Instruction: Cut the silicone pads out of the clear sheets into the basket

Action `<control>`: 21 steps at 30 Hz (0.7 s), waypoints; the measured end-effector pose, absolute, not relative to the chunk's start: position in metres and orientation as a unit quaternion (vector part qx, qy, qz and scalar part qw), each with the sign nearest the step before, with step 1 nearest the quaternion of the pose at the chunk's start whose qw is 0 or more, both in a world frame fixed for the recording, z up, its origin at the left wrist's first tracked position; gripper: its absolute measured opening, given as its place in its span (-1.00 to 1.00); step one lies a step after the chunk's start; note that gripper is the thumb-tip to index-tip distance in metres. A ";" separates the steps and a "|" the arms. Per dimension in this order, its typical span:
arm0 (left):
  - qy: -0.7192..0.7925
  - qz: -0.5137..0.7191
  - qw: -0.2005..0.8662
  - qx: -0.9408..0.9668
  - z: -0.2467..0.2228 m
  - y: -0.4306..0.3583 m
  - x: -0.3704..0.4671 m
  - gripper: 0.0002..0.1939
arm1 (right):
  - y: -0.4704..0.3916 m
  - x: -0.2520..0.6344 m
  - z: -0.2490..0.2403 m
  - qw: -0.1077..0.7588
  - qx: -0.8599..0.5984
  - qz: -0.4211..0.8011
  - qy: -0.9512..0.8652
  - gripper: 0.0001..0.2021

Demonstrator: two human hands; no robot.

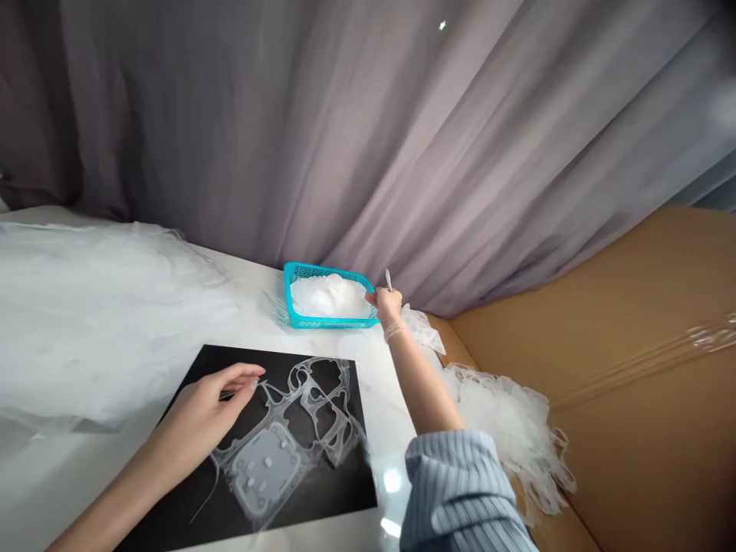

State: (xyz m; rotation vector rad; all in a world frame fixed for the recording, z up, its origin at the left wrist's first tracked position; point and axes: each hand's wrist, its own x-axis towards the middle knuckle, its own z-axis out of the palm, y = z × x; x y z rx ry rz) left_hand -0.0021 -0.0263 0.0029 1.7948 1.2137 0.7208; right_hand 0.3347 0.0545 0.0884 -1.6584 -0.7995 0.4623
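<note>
Translucent grey rubbery sheet [267,464] lies at seven o'clock in the head view on a black rectangular mat [333,498], left hand [201,406] narrowed beside it, grip unclear, right hand [388,303] holding a slim pale stick [388,279] at the turquoise mesh basket [330,323]'s three-o'clock end.

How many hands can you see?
2. The left hand is over the black mat; the right hand is at the right end of the turquoise basket, holding a thin pale tool. No other hands show.
</note>
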 end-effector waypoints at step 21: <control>0.409 0.221 0.113 0.878 -0.001 -0.022 0.021 -0.64 | -0.109 0.315 0.011 0.278 -0.719 0.084 -0.632 -0.80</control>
